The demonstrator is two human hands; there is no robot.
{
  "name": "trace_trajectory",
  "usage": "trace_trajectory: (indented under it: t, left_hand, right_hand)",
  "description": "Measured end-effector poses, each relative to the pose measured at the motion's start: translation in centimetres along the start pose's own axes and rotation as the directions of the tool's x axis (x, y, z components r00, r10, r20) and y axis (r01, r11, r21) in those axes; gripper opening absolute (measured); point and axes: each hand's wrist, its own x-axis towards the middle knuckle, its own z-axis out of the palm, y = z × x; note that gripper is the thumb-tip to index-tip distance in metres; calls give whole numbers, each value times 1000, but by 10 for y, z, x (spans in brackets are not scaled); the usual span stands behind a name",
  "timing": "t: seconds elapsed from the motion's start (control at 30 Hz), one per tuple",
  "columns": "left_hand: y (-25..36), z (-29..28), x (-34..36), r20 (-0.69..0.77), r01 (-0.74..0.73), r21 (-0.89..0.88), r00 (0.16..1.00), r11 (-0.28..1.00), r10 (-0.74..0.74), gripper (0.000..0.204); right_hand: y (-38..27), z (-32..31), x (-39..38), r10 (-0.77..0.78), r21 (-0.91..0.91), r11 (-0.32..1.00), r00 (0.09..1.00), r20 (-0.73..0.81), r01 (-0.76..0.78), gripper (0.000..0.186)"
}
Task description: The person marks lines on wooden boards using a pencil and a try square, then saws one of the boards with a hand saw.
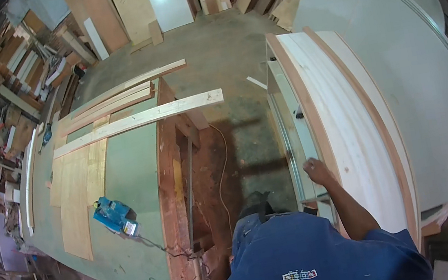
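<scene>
A long wooden cabinet (344, 121) lies at the person's right, its broad upper face of pale, streaked wood (341, 104) edged by brown strips (350, 70) that run lengthwise, its open side turned toward the left. Inside that opening are light-coloured inner panels (280, 81) and a small dark object (298, 113). The right hand (317, 172) is over the cabinet's near-left edge, its grip curled into a loose fist; whether the knuckles touch the wood, I cannot tell. The left forearm (220, 275) shows beside the blue shirt (306, 250), but the left hand is hidden, so its grip cannot be told. A short white strip (256, 82) lies on the floor (231, 74) just beyond the cabinet's far-left corner. Across the gap to the left stands a green-topped desk (130, 169) with a blue handheld power planer (113, 214) on it, a dark cord trailing from the tool to the desk's edge. Flat plywood pieces (76, 222) lie near the planer, and a long pale board (142, 121) crosses the top, its end jutting past the edge. To the cabinet's right leans a large whitish panel (387, 61); more sheets (170, 2) stand along the far wall, and scrap timber (18, 64) is heaped at far left.
</scene>
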Motion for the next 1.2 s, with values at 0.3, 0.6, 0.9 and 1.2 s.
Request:
trace_trajectory:
  t: [0.3,0.6,0.9,1.2]
  left_hand:
    - [122,-85,196,140,-433,402,900,807,413,38]
    - [280,-271,332,-340,-284,362,847,888,409,16]
    - [260,-239,410,-119,185,-856,838,483,-532,35]
    - [419,-156,340,42,486,-545,830,683,-556,39]
  right_hand:
    - [-92,4,246,-96,253,965,989,112,65,18]
    - [-91,-14,395,232,259,902,894,383,-345,20]
    - [-120,12,617,163,44,969,763,625,-242,22]
    - [-163,59,899,-137,75,990,665,734,121,18]
